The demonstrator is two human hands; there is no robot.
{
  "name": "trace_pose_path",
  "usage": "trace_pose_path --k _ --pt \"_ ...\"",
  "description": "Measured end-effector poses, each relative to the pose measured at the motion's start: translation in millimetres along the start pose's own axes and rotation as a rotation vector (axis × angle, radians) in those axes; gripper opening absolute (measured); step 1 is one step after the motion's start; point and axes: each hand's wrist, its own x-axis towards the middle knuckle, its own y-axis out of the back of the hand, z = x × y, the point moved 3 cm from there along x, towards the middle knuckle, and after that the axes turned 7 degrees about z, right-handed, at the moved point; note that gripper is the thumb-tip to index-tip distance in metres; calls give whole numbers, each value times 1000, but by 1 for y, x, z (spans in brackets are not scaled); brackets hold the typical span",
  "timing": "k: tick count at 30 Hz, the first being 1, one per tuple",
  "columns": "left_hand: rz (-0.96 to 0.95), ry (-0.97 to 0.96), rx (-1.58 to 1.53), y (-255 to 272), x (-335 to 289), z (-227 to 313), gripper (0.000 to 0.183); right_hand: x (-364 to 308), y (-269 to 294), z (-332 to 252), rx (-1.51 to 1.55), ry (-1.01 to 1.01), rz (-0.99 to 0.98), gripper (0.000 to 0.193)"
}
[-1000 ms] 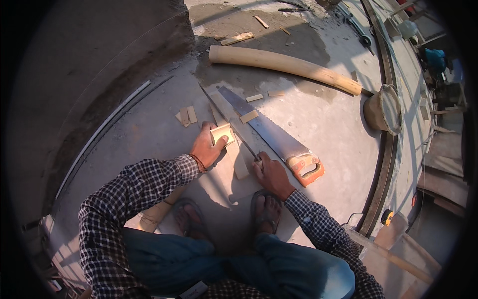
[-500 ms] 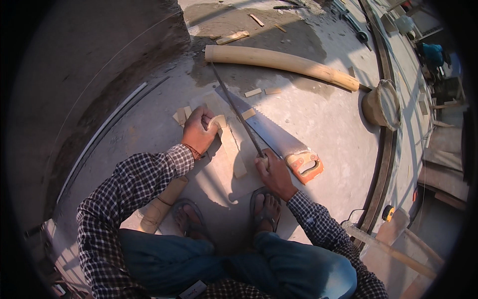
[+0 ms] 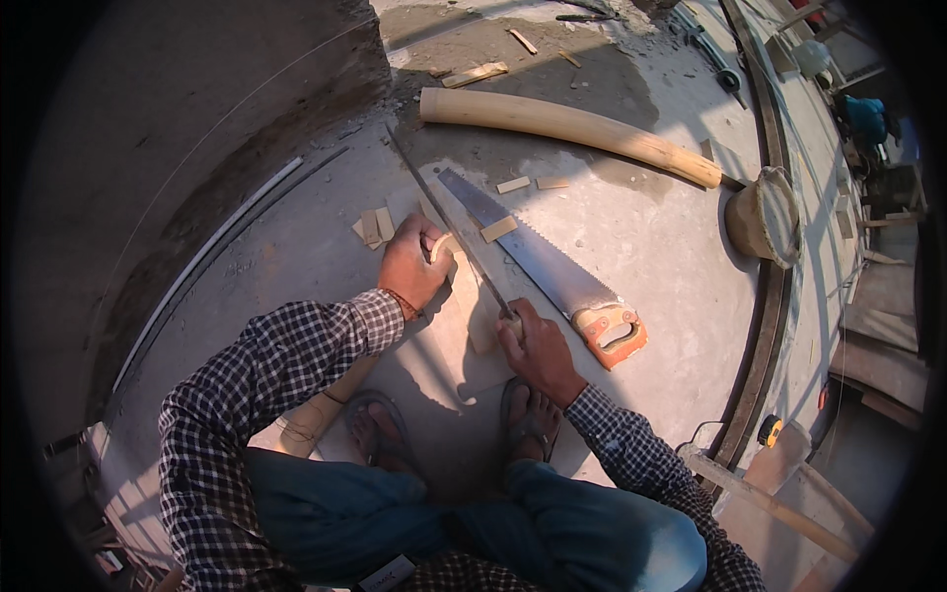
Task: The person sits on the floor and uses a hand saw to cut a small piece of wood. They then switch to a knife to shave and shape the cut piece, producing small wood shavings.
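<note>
In my left hand point(image 3: 410, 264) is a small curved piece of pale wood point(image 3: 447, 245), pinched between thumb and fingers above the concrete floor. Closed around the handle of a long, thin, dark file point(image 3: 441, 200), my right hand point(image 3: 543, 347) holds it slanting up and to the left. The file's shaft passes close by the curved piece; whether they touch I cannot tell. To the right lies a handsaw point(image 3: 552, 264) with an orange-and-wood handle, and a small wooden block point(image 3: 499, 229) rests across its blade. A flat pale wood strip point(image 3: 480, 331) is partly hidden under the file.
Beyond the saw lies a long curved wooden pole point(image 3: 572, 132). A dirty bucket point(image 3: 758, 219) stands to its right, near a dark floor rail point(image 3: 773, 306). Small wood offcuts point(image 3: 375, 226) lie past my left hand. A hammer point(image 3: 779, 503) and tape measure point(image 3: 769, 430) are at lower right.
The file has swung left, its tip moving away from the pole's end and its shaft closer to the curved wood piece. Both hands keep their grips; the whole view has shifted slightly.
</note>
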Motion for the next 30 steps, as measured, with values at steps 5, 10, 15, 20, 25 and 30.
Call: trace_pose_path --k 5,10,15,20,25,30 --pt "-19 29 -23 0 0 4 28 -1 0 -1 -34 -8 -20 26" --pt "-93 133 -116 -2 -11 -1 21 -1 2 0 -53 -47 -35 27" --pt "-97 125 -173 -10 -16 -15 18 -4 4 1 -63 -29 -31 27" --pt "-106 123 -183 -12 -17 -15 17 -3 10 -2 -5 6 -14 32" --pt "-112 116 -161 -9 -17 -12 16 -2 14 -11 55 47 15 34" --pt "-119 151 -191 -10 -17 -10 18 2 8 3 -107 59 -15 30"
